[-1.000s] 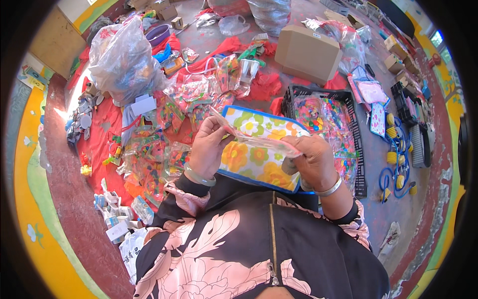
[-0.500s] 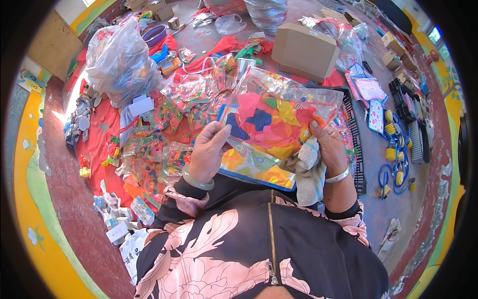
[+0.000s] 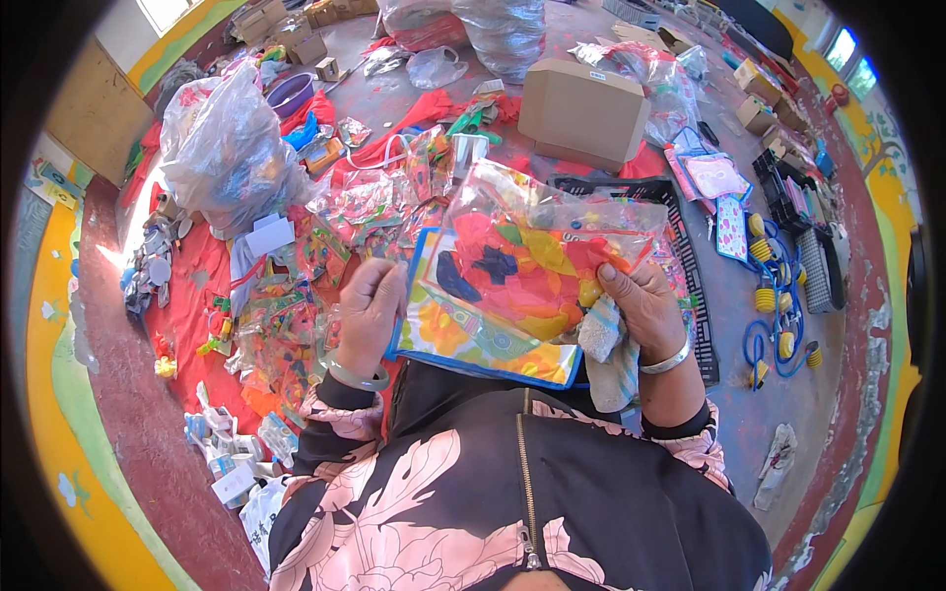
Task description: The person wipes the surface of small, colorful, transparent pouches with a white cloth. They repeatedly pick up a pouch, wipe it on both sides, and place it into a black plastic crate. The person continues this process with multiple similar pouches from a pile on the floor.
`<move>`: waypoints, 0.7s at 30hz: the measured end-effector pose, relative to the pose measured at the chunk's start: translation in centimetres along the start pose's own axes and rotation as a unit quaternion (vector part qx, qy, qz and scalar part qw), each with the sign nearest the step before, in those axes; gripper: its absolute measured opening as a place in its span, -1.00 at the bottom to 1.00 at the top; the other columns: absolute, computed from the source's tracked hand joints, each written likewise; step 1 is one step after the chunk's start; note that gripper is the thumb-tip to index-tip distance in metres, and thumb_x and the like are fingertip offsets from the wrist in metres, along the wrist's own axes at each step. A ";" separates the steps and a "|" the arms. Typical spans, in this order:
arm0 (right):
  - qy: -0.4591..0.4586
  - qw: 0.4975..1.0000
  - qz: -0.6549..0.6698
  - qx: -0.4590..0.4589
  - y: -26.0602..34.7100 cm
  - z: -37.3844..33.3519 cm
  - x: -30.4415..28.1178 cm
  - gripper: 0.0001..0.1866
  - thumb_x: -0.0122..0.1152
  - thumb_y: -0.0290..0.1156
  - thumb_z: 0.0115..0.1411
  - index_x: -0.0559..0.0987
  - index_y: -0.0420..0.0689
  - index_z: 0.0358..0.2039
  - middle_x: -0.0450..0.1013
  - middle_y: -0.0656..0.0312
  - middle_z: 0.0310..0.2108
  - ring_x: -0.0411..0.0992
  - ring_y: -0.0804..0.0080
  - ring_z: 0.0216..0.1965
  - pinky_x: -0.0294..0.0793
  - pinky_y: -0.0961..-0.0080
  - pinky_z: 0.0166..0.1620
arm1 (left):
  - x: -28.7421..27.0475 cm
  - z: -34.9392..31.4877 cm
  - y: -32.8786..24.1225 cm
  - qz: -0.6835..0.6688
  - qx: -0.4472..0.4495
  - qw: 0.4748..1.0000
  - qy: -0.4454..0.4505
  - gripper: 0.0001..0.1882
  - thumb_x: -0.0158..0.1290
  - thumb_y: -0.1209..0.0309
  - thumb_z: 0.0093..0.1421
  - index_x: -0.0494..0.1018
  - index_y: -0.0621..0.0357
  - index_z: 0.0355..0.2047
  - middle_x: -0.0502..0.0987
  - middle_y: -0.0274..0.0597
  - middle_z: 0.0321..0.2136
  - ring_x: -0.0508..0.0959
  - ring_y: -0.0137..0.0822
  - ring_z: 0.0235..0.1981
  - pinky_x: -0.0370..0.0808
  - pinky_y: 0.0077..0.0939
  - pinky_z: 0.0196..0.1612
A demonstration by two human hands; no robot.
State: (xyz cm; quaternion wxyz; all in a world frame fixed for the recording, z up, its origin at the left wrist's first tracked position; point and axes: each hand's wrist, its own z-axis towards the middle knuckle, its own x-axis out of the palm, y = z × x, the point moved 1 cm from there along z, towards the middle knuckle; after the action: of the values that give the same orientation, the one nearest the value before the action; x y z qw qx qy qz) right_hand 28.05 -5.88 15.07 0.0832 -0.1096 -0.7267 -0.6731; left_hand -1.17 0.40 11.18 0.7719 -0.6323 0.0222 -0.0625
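While the right hand (image 3: pixel 642 307) is clamped on the right edge of a clear plastic packet (image 3: pixel 522 271), thumb on top, the left hand (image 3: pixel 370 305) sits off to the packet's left with its fingers curled together — can't tell if anything is pinched in them. Packet is tilted in front of the person's body, over a blue-edged floral mat (image 3: pixel 429 325), bright pink, red, yellow, orange and dark blue pieces showing through. Printing along the packet's lower edge, pale and hard to make out; small red marking near the upper right. Striped whitish cloth (image 3: pixel 613 369) hangs under the right hand. Black crate (image 3: pixel 702 295) partly hidden behind packet and hand. Beyond it, brown cardboard box (image 3: pixel 581 113) with a small white label (image 3: pixel 597 76) near its top edge, text too small to read. White bag (image 3: pixel 262 517) at lower left carries dark characters, partly cut by a fold and the sleeve. Left side: heap of small clear bags (image 3: pixel 281 330) with multicoloured contents on red sheeting (image 3: pixel 202 276) — big clear sack (image 3: pixel 232 148) behind.
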 end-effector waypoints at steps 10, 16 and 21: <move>0.080 0.986 -0.138 -0.049 1.5 -0.9 1.7 -0.69 0.17 -0.26 0.20 0.60 -0.27 -0.51 0.37 0.47 -0.69 0.22 0.79 -0.61 0.19 0.74 -0.59 | 6.2 1.9 -8.4 0.285 0.403 0.863 0.106 -0.67 0.24 0.51 -0.09 0.44 0.21 -0.27 0.48 -0.18 -0.34 0.47 -0.16 -0.25 0.34 -0.35 -0.12; 0.107 0.978 -0.175 -0.043 2.6 -1.2 1.8 -0.69 0.15 -0.24 0.21 0.60 -0.28 -0.39 0.40 0.43 -0.60 0.25 0.76 -0.50 0.27 0.70 -0.49 | 6.1 2.5 -8.4 0.296 0.428 0.838 0.163 -0.76 0.20 0.57 -0.07 0.39 0.16 -0.40 0.47 -0.23 -0.40 0.46 -0.22 -0.31 0.33 -0.35 -0.13; 0.153 0.964 -0.219 -0.001 3.0 -0.2 -0.8 -0.65 0.15 -0.22 0.21 0.58 -0.30 -0.25 0.44 0.39 -0.50 0.25 0.75 -0.41 0.31 0.69 -0.40 | 5.2 3.3 -9.4 0.243 0.454 0.842 0.161 -0.81 0.11 0.63 -0.02 0.35 0.17 -0.42 0.44 -0.22 -0.48 0.44 -0.19 -0.37 0.36 -0.38 -0.26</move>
State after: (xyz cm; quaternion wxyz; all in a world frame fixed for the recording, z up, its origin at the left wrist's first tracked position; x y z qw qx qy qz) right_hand 29.66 -5.94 17.74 0.0440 0.1566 -0.7106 -0.6845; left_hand 3.74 1.17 21.28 0.9485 -0.1666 0.2684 0.0229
